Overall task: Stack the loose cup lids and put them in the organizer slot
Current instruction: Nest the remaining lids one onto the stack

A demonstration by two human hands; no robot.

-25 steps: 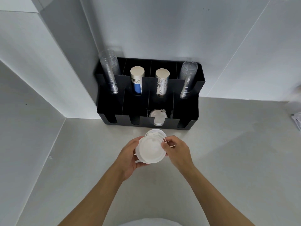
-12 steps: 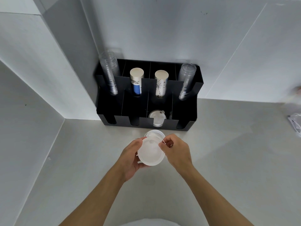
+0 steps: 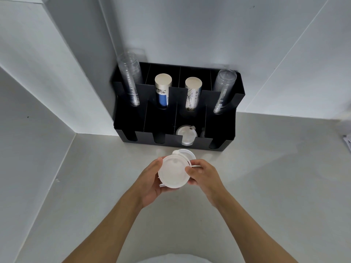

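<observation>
Lids (image 3: 173, 172) gripped by my left hand (image 3: 152, 184) and right hand (image 3: 204, 177) over the pale desk (image 3: 266, 177), black organizer (image 3: 220, 126) far against the white corner walls (image 3: 209, 31).

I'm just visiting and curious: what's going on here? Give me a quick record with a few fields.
setting: pale counter in a white-walled corner
left hand: cradles a stack of white lids from below
right hand: pinches the stack's right edge
organizer: black, against the back wall
back row: clear cups at both ends, two paper cup stacks between
front row: lids already in the third slot from the left
progress: held stack not yet in a slot
</observation>
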